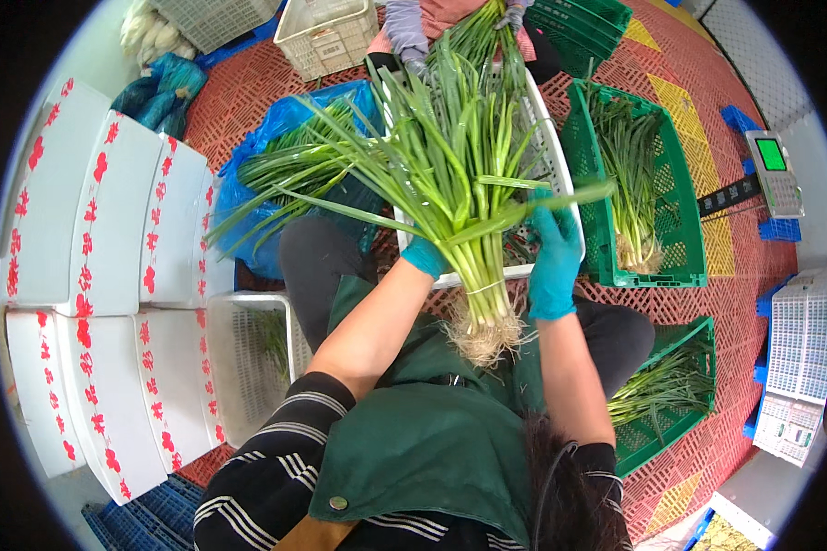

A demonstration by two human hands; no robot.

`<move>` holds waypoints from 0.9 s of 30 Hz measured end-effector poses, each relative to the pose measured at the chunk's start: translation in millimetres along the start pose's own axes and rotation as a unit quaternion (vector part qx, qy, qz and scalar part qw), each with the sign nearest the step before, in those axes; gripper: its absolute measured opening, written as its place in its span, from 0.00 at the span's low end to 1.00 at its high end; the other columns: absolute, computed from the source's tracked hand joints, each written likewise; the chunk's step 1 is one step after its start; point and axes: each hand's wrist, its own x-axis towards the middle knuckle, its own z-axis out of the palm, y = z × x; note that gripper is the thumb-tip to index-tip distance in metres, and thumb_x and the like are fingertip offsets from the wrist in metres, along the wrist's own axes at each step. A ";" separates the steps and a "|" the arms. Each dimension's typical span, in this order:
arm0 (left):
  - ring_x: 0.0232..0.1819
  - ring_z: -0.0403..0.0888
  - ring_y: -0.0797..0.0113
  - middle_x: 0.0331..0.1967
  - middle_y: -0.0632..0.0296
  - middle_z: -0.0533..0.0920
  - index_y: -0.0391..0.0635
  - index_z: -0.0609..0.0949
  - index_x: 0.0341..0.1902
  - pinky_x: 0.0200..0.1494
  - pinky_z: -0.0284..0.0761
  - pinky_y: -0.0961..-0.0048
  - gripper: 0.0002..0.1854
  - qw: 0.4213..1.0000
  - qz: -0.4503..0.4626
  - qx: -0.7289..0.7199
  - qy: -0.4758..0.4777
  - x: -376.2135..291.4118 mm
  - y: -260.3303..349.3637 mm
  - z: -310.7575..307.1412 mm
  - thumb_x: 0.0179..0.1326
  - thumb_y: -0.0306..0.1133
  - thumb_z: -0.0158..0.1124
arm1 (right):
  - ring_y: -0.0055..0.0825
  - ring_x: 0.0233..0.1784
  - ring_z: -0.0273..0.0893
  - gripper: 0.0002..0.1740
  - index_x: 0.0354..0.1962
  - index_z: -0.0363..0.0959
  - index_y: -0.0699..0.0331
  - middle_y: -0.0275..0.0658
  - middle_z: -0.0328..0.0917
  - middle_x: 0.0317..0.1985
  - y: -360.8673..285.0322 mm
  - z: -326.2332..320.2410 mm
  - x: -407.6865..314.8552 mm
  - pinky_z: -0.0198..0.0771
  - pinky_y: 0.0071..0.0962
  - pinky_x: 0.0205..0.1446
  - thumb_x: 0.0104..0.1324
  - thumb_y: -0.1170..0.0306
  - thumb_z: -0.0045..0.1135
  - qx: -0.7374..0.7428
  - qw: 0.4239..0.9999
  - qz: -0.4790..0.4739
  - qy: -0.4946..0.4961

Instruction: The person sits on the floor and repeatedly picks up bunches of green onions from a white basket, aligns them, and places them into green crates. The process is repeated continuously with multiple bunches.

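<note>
My left hand [426, 256], in a teal glove, is closed around a large bunch of green onions [479, 258] from its left side. A thin pale tie [486, 286] circles the stalks just above the tangled roots [486, 337], which point toward my lap. On the right, my gloved right hand [553, 265] has its fingertips at a long green leaf [503, 219] bent sideways from the bunch; the fingers are partly blurred. The leaves spread over a white plastic crate [558, 148] in front of me and hide much of its inside.
Opposite me, a person's gloved hand [512, 18] holds more green onions. A blue plastic bag [248, 227] of greens lies left of the crate. Green crates [682, 200] with onions stand right, near a scale display [775, 165]. Stacked white boxes [110, 227] line the left side.
</note>
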 end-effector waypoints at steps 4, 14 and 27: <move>0.65 0.66 0.59 0.65 0.58 0.68 0.50 0.62 0.69 0.68 0.64 0.58 0.28 0.994 -0.032 -0.050 0.097 -1.4 -7.5 1.8 0.72 0.51 0.40 | 0.20 0.41 0.76 0.20 0.49 0.76 0.67 0.35 0.80 0.45 -30.2 68.4 35.5 0.71 0.20 0.48 0.64 0.63 0.61 -0.249 0.930 -0.178 -0.203; 0.56 0.73 0.55 0.58 0.53 0.74 0.44 0.68 0.64 0.59 0.72 0.58 0.26 0.996 0.014 -0.019 0.083 -12.4 4.5 -0.4 0.70 0.48 0.47 | 0.31 0.33 0.82 0.26 0.34 0.79 0.67 0.44 0.82 0.29 -36.1 24.9 26.0 0.72 0.32 0.38 0.59 0.47 0.61 -0.532 0.829 0.074 -0.158; 0.52 0.74 0.58 0.54 0.55 0.76 0.45 0.70 0.62 0.56 0.73 0.61 0.23 0.997 0.011 -0.060 0.036 -20.0 3.6 -7.5 0.71 0.46 0.47 | 0.15 0.28 0.67 0.11 0.38 0.74 0.66 0.29 0.74 0.30 31.1 22.1 -2.4 0.65 0.17 0.31 0.59 0.76 0.66 -0.136 0.991 0.002 0.002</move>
